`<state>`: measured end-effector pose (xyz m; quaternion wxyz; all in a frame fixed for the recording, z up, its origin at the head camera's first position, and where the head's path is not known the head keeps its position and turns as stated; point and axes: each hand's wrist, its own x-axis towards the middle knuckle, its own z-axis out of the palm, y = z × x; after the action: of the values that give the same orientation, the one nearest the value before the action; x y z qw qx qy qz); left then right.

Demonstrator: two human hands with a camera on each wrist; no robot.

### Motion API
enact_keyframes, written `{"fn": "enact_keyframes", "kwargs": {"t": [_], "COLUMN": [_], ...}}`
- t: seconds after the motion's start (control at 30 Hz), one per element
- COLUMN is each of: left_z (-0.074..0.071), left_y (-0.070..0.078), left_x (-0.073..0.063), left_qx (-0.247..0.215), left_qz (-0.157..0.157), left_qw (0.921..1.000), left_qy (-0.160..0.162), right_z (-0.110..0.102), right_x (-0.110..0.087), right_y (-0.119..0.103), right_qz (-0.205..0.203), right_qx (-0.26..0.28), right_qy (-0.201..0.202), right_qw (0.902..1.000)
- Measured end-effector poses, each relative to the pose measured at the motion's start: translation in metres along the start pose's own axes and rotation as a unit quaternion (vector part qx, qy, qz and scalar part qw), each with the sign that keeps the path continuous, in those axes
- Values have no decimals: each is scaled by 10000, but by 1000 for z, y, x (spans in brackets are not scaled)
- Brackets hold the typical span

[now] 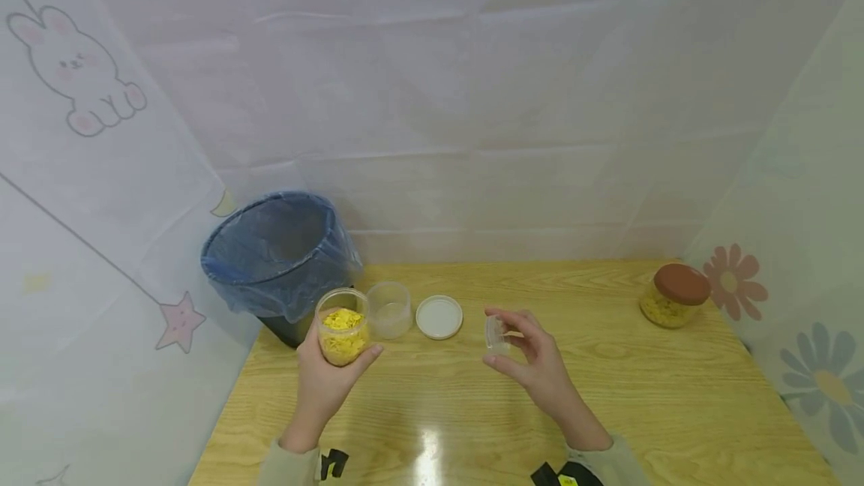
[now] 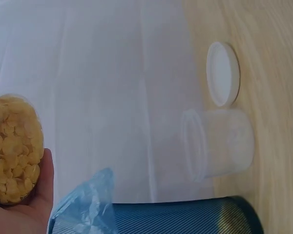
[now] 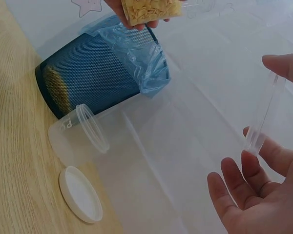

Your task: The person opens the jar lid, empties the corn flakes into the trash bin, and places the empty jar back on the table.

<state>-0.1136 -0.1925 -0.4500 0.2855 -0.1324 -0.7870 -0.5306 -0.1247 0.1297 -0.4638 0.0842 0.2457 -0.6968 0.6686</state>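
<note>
My left hand (image 1: pixel 325 385) grips a clear, open-topped jar (image 1: pixel 343 342) from below and the sides, above the table's left part. Yellow flat flakes (image 2: pixel 13 151) fill much of it, pressed against its wall in the left wrist view. My right hand (image 1: pixel 543 366) pinches a clear, shallow lid (image 1: pixel 495 334) between thumb and fingertips, held on edge over the table. In the right wrist view this lid (image 3: pixel 264 114) is seen nearly edge-on, the lower fingers spread away from it. Between the hands, a translucent empty tub (image 1: pixel 389 312) stands uncovered beside a white round lid (image 1: pixel 439 317) lying flat.
A dark mesh bin (image 3: pixel 95 73) lined with a blue plastic bag (image 1: pixel 283 246) stands at the table's left, close behind the left hand. At the far right of the wooden table (image 1: pixel 432 388) sits a jar with a brown lid (image 1: pixel 682 283) and yellow contents. A pale sheet (image 1: pixel 472 96) hangs behind.
</note>
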Motion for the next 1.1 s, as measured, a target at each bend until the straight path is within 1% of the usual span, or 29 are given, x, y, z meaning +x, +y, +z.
{"fn": "enact_keyframes", "kwargs": {"t": [0.1, 0.2, 0.3, 0.33, 0.47, 0.53, 0.6, 0.77, 0.9, 1.1], "left_z": [-7, -15, -25, -28, -41, -46, -51, -64, -77, -92], "left_y": [1, 3, 7, 8, 13, 14, 15, 17, 22, 20], "left_x": [4, 7, 11, 13, 18, 21, 23, 34, 44, 60], "left_qx": [185, 224, 149, 93, 118, 187, 258, 535, 801, 1207], "left_qz": [189, 340, 398, 374, 354, 330, 378, 582, 561, 374], "left_qw": [9993, 9981, 9975, 9975, 9963, 9956, 9943, 9900, 9872, 9832], "left_qy": [261, 457, 570, 596, 774, 854, 959, 1164, 1259, 1313], "right_z": [0, 0, 0, 0, 0, 0, 0, 0, -2, -6], "right_x": [-1, -1, -2, -2, -2, -3, -3, -3, -4, -6], "right_y": [1, 2, 2, 1, 1, 1, 2, 3, 5, 8], "right_qz": [-11, -4, -45, -56, -167, -186, -202, -121, 43, 263], "right_qx": [19, 65, 123, 139, 123, 86, 74, 179, 193, 48], "right_qy": [1, 6, 4, 4, -40, -52, -53, -90, -111, -11], "right_qw": [10000, 10000, 9999, 9999, 9998, 9998, 9998, 9997, 9997, 9996]}}
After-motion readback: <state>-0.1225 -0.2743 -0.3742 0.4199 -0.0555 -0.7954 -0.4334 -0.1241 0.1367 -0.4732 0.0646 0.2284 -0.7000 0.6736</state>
